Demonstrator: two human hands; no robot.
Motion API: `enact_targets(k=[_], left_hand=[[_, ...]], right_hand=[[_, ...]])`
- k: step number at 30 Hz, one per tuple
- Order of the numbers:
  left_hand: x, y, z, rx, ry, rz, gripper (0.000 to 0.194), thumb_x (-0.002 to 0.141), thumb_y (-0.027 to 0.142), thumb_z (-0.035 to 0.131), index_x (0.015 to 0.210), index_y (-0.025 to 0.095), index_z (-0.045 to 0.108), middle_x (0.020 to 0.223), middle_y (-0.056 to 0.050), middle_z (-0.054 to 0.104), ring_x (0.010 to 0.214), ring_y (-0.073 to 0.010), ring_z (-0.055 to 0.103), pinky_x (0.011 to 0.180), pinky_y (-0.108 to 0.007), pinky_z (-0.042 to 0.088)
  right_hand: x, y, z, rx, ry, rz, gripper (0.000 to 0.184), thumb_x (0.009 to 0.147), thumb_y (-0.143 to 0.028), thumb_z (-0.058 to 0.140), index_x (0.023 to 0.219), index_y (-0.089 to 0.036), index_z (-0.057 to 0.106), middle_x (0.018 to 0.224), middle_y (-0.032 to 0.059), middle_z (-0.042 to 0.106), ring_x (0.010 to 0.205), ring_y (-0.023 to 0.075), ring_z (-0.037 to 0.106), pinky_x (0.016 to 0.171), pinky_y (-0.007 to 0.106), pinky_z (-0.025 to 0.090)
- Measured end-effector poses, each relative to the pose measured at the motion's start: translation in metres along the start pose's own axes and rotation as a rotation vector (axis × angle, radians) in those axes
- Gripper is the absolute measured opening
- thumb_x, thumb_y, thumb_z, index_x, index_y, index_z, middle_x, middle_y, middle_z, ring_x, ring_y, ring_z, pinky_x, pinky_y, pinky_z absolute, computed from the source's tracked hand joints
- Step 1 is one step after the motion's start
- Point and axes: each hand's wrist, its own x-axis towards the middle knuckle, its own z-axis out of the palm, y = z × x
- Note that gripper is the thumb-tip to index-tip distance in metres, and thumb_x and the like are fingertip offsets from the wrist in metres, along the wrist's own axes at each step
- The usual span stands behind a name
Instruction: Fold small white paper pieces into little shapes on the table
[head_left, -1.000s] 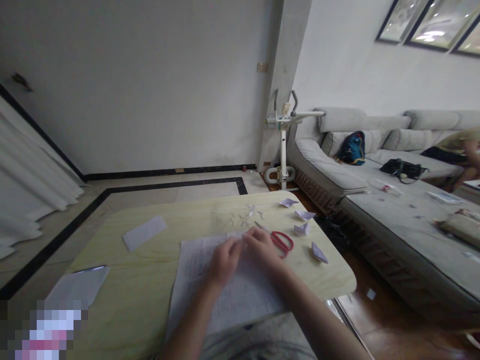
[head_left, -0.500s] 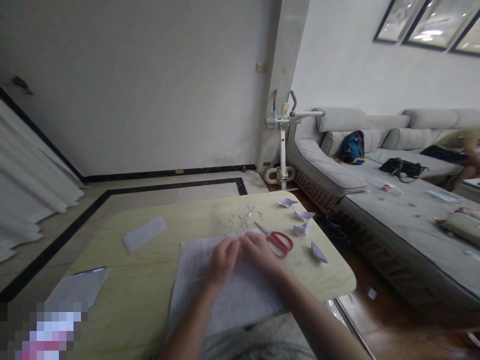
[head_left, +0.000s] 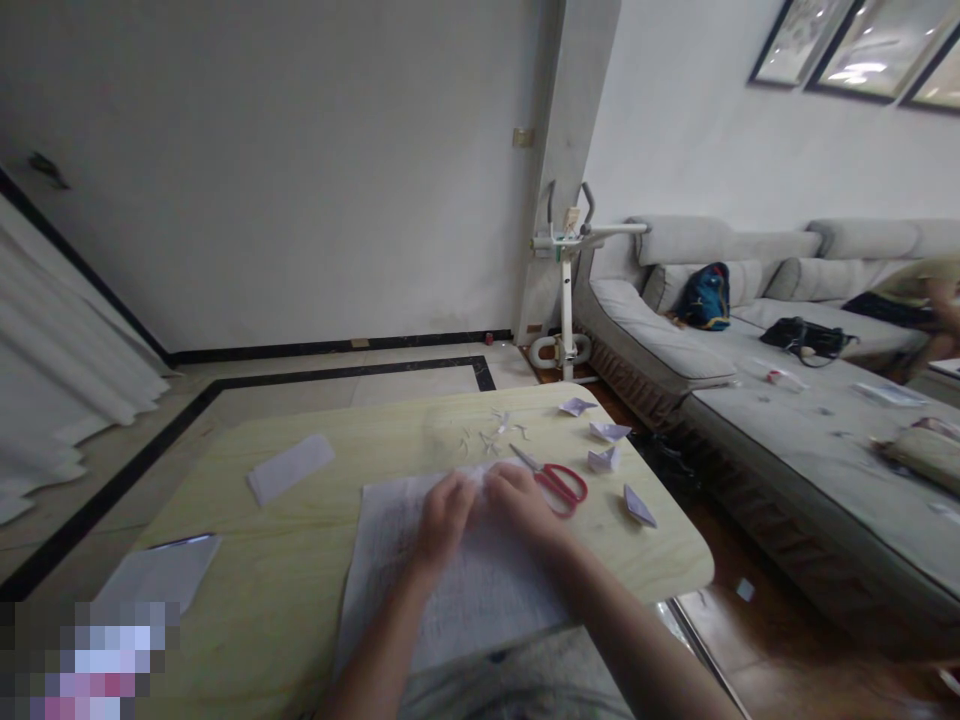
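My left hand [head_left: 446,510] and my right hand [head_left: 517,500] meet over a large printed sheet [head_left: 397,540] on the table. Their fingers are pinched on a small pale piece of paper [head_left: 478,478], mostly hidden by the hands and blurred. Right beside my right hand lies a pair of red-handled scissors [head_left: 562,485], blades pointing away to the left. Beyond my fingers, thin paper scraps [head_left: 487,440] are scattered on the wood. Several small folded paper boats, such as this one [head_left: 637,505], stand along the table's right side.
On the left of the wooden table [head_left: 285,560] lie folded white paper [head_left: 291,467] and a pad with a pen [head_left: 180,543]. A grey sofa [head_left: 787,430] with bags runs along the right, where a person sits at the far end. Exercise equipment [head_left: 566,290] stands behind the table.
My fingers have shifted slightly, with a little more space showing between the two hands. Scissors, scraps and paper boats stay in place.
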Motion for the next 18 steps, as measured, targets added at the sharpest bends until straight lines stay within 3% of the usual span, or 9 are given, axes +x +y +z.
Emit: enact_targets(k=[10, 18], left_hand=[[0.001, 0.007, -0.001, -0.014, -0.024, -0.061, 0.031, 0.080, 0.041, 0.052, 0.058, 0.018, 0.052, 0.049, 0.004, 0.047, 0.047, -0.0106, 0.044, 0.046, -0.021, 0.035], [0.003, -0.009, 0.002, -0.021, 0.003, -0.111, 0.026, 0.075, 0.038, 0.052, 0.057, 0.020, 0.048, 0.042, 0.007, 0.043, 0.038, -0.0091, 0.038, 0.039, -0.020, 0.029]], right_hand=[[0.002, 0.007, 0.002, -0.008, -0.053, -0.008, 0.028, 0.087, -0.035, 0.049, 0.067, -0.017, 0.057, 0.062, -0.0009, 0.055, 0.060, 0.0130, 0.051, 0.057, 0.023, 0.039], [0.008, -0.002, 0.000, -0.101, 0.183, -0.066, 0.023, 0.082, -0.027, 0.048, 0.061, -0.018, 0.049, 0.059, -0.0026, 0.048, 0.058, 0.0119, 0.046, 0.054, 0.023, 0.036]])
